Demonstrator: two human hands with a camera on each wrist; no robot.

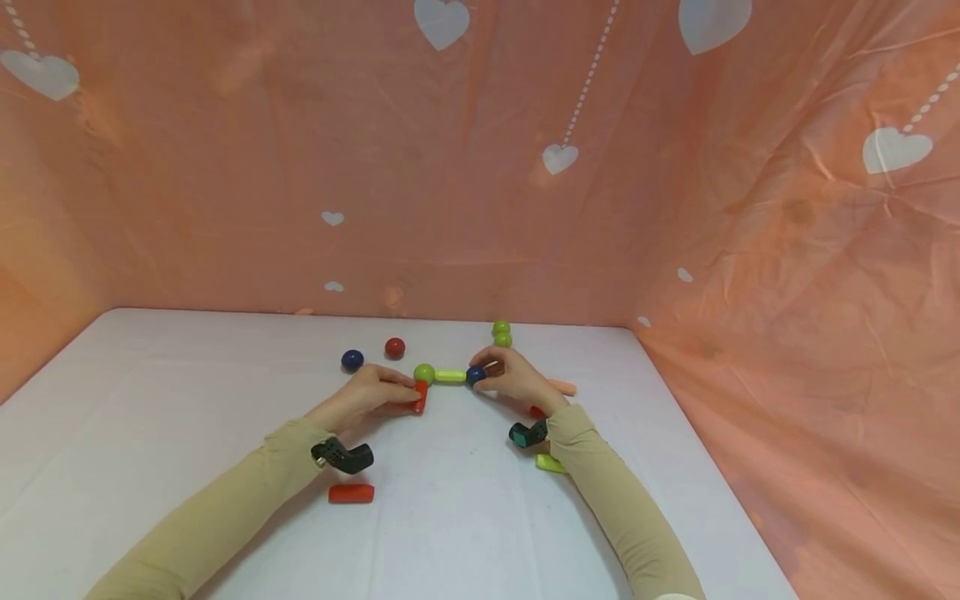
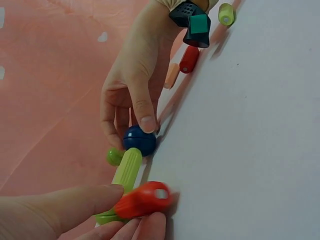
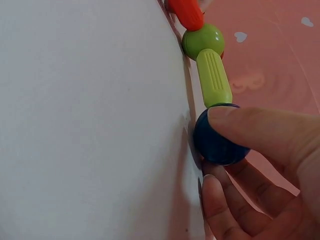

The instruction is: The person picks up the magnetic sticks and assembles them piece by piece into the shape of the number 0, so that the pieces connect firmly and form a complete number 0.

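My left hand pinches a red rod between thumb and fingers; in the left wrist view its free end points toward the near side. The rod's far end meets a green ball. From that ball a yellow-green ribbed rod runs right to a dark blue ball. My right hand holds this blue ball, thumb on one side and fingers on the other. In the right wrist view, ball, rod, ball and red rod form one connected chain. The green ball is mostly hidden in the left wrist view.
Behind the left hand lie a blue ball and a red ball. Two green balls sit at the back. Another red rod lies near the left forearm. An orange rod, a red rod and a yellow-green rod lie by the right arm.
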